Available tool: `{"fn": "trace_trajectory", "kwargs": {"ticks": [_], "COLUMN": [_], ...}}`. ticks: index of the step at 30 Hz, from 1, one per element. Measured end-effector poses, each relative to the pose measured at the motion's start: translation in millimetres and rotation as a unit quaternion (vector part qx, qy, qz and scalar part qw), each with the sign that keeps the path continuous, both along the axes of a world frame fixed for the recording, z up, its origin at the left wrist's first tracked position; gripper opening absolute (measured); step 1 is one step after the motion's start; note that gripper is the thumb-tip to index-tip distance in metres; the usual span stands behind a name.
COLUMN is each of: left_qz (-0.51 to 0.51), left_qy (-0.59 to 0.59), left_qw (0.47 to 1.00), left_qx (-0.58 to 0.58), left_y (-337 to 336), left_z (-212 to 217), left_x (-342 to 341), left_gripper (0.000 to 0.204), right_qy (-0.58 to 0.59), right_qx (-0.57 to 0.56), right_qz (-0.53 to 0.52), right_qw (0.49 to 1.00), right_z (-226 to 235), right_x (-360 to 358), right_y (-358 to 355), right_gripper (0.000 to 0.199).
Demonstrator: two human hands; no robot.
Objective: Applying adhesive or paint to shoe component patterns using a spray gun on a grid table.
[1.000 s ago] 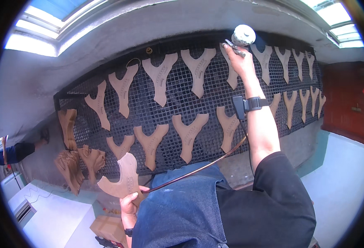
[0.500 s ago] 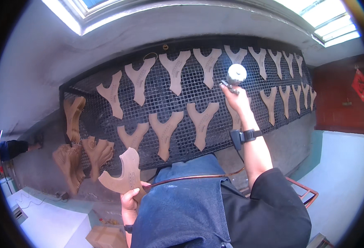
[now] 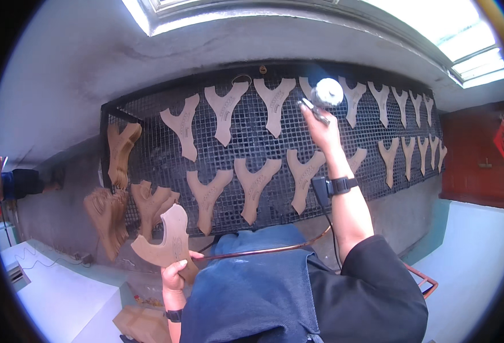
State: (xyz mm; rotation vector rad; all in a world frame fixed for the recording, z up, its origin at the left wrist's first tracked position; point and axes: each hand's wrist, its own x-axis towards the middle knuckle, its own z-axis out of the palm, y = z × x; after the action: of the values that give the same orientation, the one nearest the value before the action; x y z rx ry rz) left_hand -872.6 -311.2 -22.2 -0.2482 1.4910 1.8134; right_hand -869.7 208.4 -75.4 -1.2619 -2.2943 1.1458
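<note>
Head view: my right hand (image 3: 319, 123) grips a spray gun (image 3: 324, 94) aimed over the mesh rack (image 3: 246, 143); below the rack, my left hand (image 3: 175, 274) pinches a Y-shaped wooden blank (image 3: 169, 243), kept clear.

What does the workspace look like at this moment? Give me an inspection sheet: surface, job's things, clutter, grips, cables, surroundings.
Surface: black wire mesh rack, spread in front of the person.
Job's things: Y-shaped tan wooden pieces laid in rows on the mesh; one wooden piece held off the rack; a spray gun with a round metal cup held over the upper row.
Clutter: a stack of darker Y-shaped pieces at the rack's left end.
Grips: left hand grips the loose wooden piece; right hand grips the spray gun.
Cables: a reddish hose crosses the lap; a black cord hangs by the right wrist.
Surroundings: grey wall, windows above, red door on the right.
</note>
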Motion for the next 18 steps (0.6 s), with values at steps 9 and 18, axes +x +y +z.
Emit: {"fn": "trace_trajectory", "kwargs": {"ticks": [9,18], "left_qz": [0.045,0.063], "left_qy": [-0.069,-0.049], "left_qw": [0.996,0.996], "left_qx": [-0.034,-0.031], "left_y": [40.8,57.5], "left_z": [8.9,10.3], "left_x": [-0.5,-7.3], "left_gripper": [0.054,0.060], "right_qy": [-0.033,-0.059], "right_qx": [0.016,0.026], "right_qz": [0.083,0.041], "right_qw": [0.996,0.997], "right_z": [-13.8,-39.9], "right_x": [-76.7,-84.5], "right_y": [39.7,93.0], "right_gripper": [0.046,0.045]}}
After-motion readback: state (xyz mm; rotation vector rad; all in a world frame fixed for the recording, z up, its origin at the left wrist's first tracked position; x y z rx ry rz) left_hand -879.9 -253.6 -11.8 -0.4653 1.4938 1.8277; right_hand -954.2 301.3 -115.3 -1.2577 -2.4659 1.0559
